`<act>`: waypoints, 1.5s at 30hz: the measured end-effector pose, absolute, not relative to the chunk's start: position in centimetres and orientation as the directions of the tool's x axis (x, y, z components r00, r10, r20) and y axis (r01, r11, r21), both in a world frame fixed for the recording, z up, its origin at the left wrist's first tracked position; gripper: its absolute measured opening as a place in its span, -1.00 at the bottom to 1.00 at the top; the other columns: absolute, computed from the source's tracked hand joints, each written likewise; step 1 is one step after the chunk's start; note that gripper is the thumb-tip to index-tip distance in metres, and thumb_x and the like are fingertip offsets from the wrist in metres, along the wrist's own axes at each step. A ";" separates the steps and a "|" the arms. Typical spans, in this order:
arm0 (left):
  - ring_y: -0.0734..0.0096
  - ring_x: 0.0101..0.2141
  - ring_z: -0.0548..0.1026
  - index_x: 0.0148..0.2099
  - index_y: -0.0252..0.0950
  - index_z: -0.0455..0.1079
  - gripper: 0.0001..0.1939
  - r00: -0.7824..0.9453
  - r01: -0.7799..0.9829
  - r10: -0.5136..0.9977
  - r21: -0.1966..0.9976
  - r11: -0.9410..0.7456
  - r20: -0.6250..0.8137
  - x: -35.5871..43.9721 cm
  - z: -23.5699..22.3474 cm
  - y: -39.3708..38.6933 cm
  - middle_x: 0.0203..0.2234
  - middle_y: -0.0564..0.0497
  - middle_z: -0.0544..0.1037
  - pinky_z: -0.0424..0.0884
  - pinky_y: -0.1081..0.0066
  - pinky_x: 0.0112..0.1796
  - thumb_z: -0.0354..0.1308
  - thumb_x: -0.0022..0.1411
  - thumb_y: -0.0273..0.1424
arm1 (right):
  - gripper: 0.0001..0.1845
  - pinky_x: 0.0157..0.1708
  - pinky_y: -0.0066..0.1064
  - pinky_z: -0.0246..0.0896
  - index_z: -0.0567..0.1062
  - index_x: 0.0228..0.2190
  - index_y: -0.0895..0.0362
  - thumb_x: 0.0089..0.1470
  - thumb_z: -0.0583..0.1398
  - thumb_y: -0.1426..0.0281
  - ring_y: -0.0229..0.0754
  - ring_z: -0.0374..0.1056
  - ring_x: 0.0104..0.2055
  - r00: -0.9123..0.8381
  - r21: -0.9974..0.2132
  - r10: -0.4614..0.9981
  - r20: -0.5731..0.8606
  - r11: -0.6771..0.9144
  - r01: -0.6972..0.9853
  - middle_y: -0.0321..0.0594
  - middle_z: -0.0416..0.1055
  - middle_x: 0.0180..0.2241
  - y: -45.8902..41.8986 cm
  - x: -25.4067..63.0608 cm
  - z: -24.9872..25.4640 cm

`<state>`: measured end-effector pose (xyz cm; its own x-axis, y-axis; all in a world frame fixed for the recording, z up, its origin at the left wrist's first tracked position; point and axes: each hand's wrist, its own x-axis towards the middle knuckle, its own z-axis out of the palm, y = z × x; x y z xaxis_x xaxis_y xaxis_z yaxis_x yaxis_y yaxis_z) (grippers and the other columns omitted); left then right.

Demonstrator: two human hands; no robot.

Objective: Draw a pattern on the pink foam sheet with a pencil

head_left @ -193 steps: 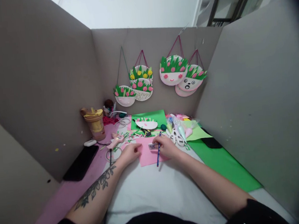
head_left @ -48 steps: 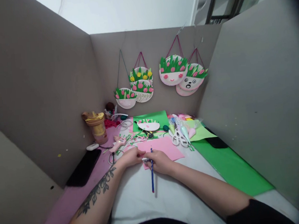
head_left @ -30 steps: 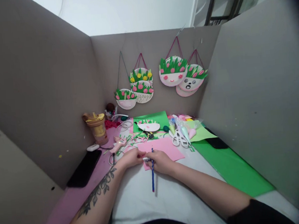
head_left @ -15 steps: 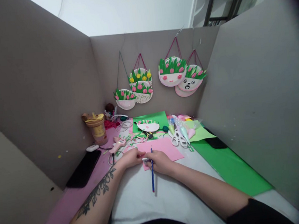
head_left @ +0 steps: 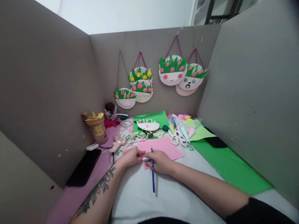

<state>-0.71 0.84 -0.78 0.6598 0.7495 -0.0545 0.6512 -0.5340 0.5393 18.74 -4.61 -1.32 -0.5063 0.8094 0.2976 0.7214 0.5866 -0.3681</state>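
Note:
A pink sheet (head_left: 165,148) lies on the white table cover in front of me. My left hand (head_left: 133,157) is closed at the sheet's near left corner, thumb and fingers pressed together on it. Close beside it, my right hand (head_left: 159,161) is closed with a blue pencil (head_left: 153,181) between its fingers, the pencil pointing away from me. A small white piece (head_left: 145,159), perhaps an eraser, pokes out at the right fingertips over the sheet. The fingertips of both hands nearly meet, and their undersides are hidden.
White-handled scissors (head_left: 178,138) and piping-like bags lie right of centre. A pink glue gun (head_left: 117,144) is at left, near a phone (head_left: 84,168) and a cup (head_left: 95,127). Behind sits a half-plate craft (head_left: 148,126); more hang on the partition. A green sheet (head_left: 230,167) lies right.
The view has tilted very slightly. Both hands, the pencil and the pink sheet stay practically where they were.

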 end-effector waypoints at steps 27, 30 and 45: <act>0.47 -0.49 0.29 -0.16 -0.26 0.50 -0.67 0.644 0.679 0.763 0.497 -0.540 -0.051 -0.6 -0.4 0.7 -0.54 0.08 0.45 0.15 0.53 -0.45 0.03 0.02 -0.43 | -0.80 -0.38 -0.47 0.07 0.51 -0.27 0.09 0.02 0.15 0.43 -0.19 0.30 -0.37 -0.457 -0.372 0.833 0.310 0.549 0.748 -0.21 0.45 -0.45 -4.0 19.2 -1.6; 0.45 -0.47 0.31 -0.17 -0.27 0.50 -0.67 0.646 0.681 0.760 0.500 -0.535 -0.066 -0.5 -0.5 0.7 -0.54 0.08 0.45 0.16 0.53 -0.44 0.03 0.02 -0.42 | -0.80 -0.38 -0.47 0.07 0.51 -0.27 0.08 0.02 0.15 0.42 -0.19 0.30 -0.37 -0.474 -0.366 0.822 0.314 0.566 0.739 -0.21 0.44 -0.44 -4.0 19.1 -1.8; 0.46 -0.50 0.33 -0.12 -0.25 0.49 -0.64 0.650 0.682 0.758 0.489 -0.545 -0.061 -0.6 -0.3 0.6 -0.54 0.08 0.45 0.15 0.52 -0.46 0.02 0.03 -0.43 | -0.81 -0.41 -0.47 0.03 0.51 -0.27 0.10 0.06 0.13 0.39 -0.20 0.29 -0.39 -0.441 -0.310 0.839 0.319 0.532 0.788 -0.19 0.43 -0.45 -4.1 18.8 -1.5</act>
<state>-0.64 0.64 -0.29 0.6495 0.7579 -0.0614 0.6815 -0.5445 0.4889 18.81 -4.14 -1.52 -0.4409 0.8389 0.3191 0.7880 0.5320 -0.3099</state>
